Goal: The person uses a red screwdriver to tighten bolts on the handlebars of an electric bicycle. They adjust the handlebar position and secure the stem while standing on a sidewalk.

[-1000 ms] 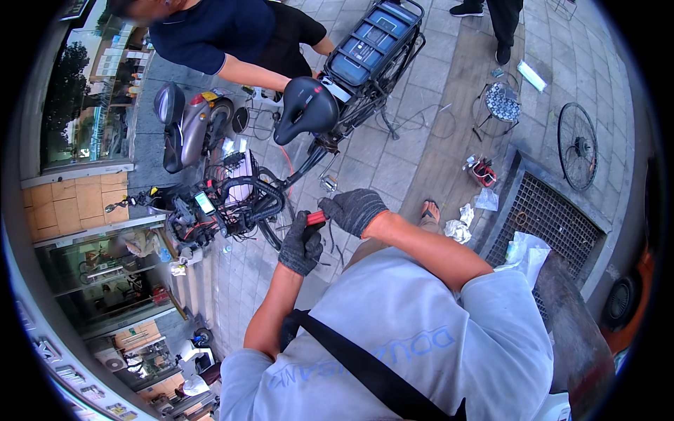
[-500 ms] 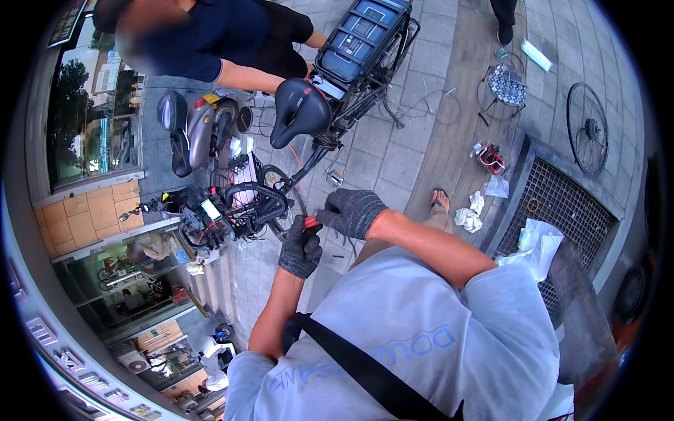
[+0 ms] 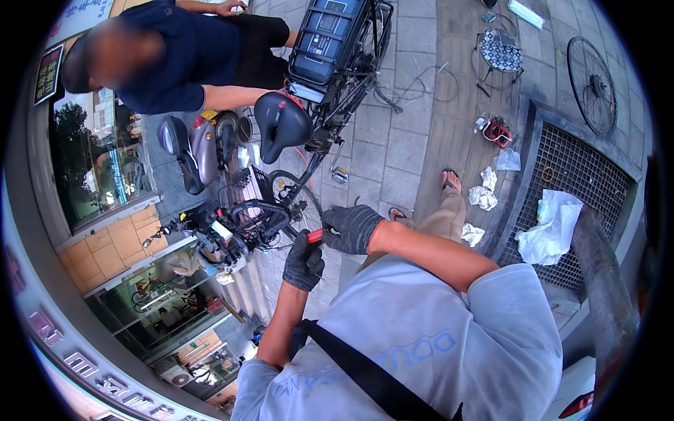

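Observation:
Both my hands wear dark grey knitted gloves. My left hand (image 3: pixel 305 261) is closed on a small red object (image 3: pixel 314 236), which looks like a tool handle. My right hand (image 3: pixel 348 226) is closed around the other end of it, fingers pressed together. Just beyond my hands stands a black bicycle with a saddle (image 3: pixel 281 123), a battery in a rear rack (image 3: pixel 319 45), a pedal (image 3: pixel 339 174) and a front wheel (image 3: pixel 284 188).
A person in navy (image 3: pixel 161 59) reaches toward the bicycle at upper left. A scooter (image 3: pixel 203 151) stands behind it. To the right are a patterned stool (image 3: pixel 498 49), a loose wheel (image 3: pixel 590 84), red tools (image 3: pixel 497 132), a metal grate (image 3: pixel 569 156) with a plastic bag (image 3: pixel 550 226), and crumpled paper (image 3: pixel 482 196).
My view has shifted, and more of my legs and feet shows. The co-worker's head has come further into view. Both my hands stay on the red object.

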Demonstrator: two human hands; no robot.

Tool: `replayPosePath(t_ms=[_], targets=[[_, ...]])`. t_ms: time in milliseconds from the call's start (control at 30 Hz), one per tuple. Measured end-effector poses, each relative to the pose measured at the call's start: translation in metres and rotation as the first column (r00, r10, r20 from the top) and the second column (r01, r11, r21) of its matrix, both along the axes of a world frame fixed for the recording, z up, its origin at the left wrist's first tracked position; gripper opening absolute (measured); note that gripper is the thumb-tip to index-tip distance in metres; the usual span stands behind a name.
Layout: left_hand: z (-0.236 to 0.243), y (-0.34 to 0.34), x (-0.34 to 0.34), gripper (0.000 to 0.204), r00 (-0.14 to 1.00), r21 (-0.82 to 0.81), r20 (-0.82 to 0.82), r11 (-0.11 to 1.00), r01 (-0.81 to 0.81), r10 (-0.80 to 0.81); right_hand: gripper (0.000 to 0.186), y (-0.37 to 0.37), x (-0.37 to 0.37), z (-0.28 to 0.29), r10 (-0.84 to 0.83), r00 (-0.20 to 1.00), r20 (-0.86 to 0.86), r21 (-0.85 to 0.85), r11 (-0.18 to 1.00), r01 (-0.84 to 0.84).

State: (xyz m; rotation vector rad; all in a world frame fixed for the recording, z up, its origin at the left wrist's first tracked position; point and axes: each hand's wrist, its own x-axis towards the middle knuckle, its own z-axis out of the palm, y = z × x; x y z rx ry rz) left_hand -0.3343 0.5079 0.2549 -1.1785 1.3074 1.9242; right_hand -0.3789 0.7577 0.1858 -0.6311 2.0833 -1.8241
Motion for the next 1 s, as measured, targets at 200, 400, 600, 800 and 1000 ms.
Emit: replayPosePath(t_ms=[200, 400, 600, 800, 1000], targets=[[0.014, 0.043, -0.006, 0.023, 0.916, -0.357, -0.036, 0.862, 0.361, -0.399, 0.048, -0.005, 0.003, -0.003, 0.249, 0.965, 0.084, -0.112, 0.964, -0.24], [0.018, 0.053, -0.006, 0.025, 0.856, -0.433, 0.029, 0.765, 0.476, -0.517, 0.045, -0.019, 0.007, -0.002, 0.31, 0.906, 0.289, 0.002, 0.946, -0.325], [0.019, 0.015, -0.002, 0.043, 0.987, -0.191, -0.066, 0.969, -0.156, 0.146, 0.049, -0.04, 0.023, -0.008, 0.125, 0.896, 0.425, -0.169, 0.984, -0.057], [0.011, -0.028, 0.002, 0.047, 0.863, 0.013, -0.274, 0.898, -0.439, 0.425, 0.048, -0.102, 0.048, 0.012, 0.265, 0.922, 0.281, -0.05, 0.964, -0.262], [0.007, -0.079, 0.041, 0.048, 0.83, 0.15, -0.381, 0.913, -0.379, 0.407, 0.04, -0.147, 0.074, 0.026, 0.338, 0.928, 0.16, 0.05, 0.936, -0.349]])
